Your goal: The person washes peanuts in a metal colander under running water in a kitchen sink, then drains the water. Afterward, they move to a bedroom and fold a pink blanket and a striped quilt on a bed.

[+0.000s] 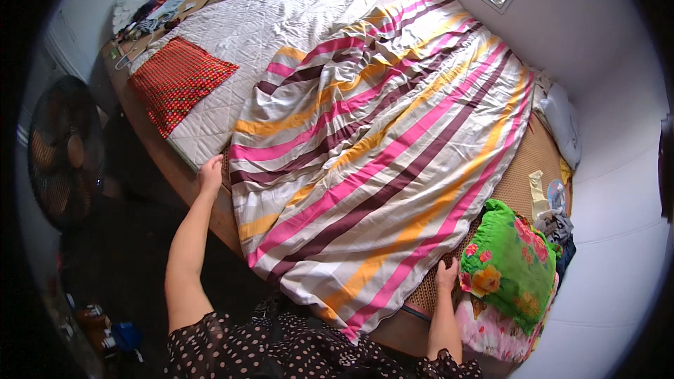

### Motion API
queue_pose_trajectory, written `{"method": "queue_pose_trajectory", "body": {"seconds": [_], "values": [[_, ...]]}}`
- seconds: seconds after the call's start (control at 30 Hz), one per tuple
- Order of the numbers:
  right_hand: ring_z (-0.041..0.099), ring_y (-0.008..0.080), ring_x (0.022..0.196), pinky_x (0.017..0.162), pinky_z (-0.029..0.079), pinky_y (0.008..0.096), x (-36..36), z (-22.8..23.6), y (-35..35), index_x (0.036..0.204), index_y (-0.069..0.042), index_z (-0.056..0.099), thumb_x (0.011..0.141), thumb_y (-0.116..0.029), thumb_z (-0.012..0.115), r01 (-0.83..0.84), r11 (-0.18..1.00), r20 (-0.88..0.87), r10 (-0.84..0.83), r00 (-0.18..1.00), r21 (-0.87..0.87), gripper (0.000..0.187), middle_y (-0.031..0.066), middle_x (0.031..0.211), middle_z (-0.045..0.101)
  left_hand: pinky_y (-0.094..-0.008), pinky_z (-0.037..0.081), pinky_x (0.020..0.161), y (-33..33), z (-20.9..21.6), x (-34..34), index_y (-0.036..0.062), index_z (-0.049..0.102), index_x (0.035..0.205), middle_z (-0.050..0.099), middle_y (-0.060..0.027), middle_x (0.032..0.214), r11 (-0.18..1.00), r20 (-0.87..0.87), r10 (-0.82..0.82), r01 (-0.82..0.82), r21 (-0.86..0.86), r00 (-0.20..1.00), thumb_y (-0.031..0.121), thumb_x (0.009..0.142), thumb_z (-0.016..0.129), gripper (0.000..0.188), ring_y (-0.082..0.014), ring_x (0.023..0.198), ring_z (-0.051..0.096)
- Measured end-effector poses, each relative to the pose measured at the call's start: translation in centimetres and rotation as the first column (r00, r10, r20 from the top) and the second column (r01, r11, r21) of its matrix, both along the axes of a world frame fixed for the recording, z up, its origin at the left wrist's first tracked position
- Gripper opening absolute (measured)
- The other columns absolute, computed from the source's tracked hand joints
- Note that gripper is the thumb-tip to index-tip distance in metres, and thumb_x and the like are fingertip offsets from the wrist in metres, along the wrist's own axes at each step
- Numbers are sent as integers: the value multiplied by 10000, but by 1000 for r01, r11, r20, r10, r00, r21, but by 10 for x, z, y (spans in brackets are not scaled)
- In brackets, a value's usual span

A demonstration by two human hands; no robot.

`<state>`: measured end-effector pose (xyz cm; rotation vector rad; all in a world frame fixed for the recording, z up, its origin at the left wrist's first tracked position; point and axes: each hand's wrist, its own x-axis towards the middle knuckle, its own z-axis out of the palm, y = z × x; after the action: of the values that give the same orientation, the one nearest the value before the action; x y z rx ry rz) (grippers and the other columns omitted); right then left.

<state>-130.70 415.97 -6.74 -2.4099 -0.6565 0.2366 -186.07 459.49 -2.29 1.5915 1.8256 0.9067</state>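
Observation:
A striped sheet (379,147) in pink, yellow, maroon and white lies spread and wrinkled across the bed. My left hand (209,174) rests at the sheet's left edge, on the side of the bed, fingers curled on the fabric edge. My right hand (446,275) presses down at the sheet's lower right edge, beside a green flowered pillow (509,260). Whether either hand pinches the cloth is hard to tell.
A white quilted cover (260,28) and a red patterned cloth (179,77) lie on the bed's far left part. Clothes are piled at the far corner (168,0). A standing fan (63,151) is left of the bed. A woven mat (523,168) shows at right.

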Motion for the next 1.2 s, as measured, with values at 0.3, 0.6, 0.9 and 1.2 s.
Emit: {"method": "queue_pose_trajectory", "body": {"seconds": [0.3, 0.6, 0.9, 1.2], "values": [[541, 221, 920, 794, 446, 333, -210, 70, -54, 1118, 27, 497, 648, -157, 696, 338, 941, -142, -338, 931, -24, 543, 146, 1000, 536, -360, 447, 815, 103, -11, 118, 21, 589, 1048, 611, -130, 1056, 931, 80, 275, -244, -272, 958, 474, 811, 512, 517, -258, 969, 577], [607, 310, 833, 731, 471, 387, -225, 66, -45, 959, 25, 570, 576, -260, 737, 334, 917, -256, -384, 887, -218, 505, 194, 881, 626, -340, 426, 662, 152, 82, 157, 46, 559, 895, 554, -75, 809, 889, 203, -448, 409, 208, 871, 240, 859, 513, 202, -192, 724, 517], [569, 154, 653, 590, 457, 286, -210, 53, -82, 916, 5, 595, 670, -12, 628, 421, 896, -638, -408, 653, -143, 248, 58, 804, 631, -383, 441, 718, 114, 35, -88, -35, 546, 996, 602, -183, 893, 988, -125, 92, -75, 137, 988, 239, 811, 555, 331, -309, 824, 581], [567, 188, 877, 787, 447, 314, -225, 88, -107, 1058, 39, 529, 821, -166, 576, 630, 757, -833, -228, 504, 175, 317, 94, 999, 597, -335, 417, 851, 98, 27, -61, -36, 426, 1196, 514, -140, 1155, 948, 617, 278, -108, -299, 737, 265, 772, 608, 551, -248, 1015, 517]]}}
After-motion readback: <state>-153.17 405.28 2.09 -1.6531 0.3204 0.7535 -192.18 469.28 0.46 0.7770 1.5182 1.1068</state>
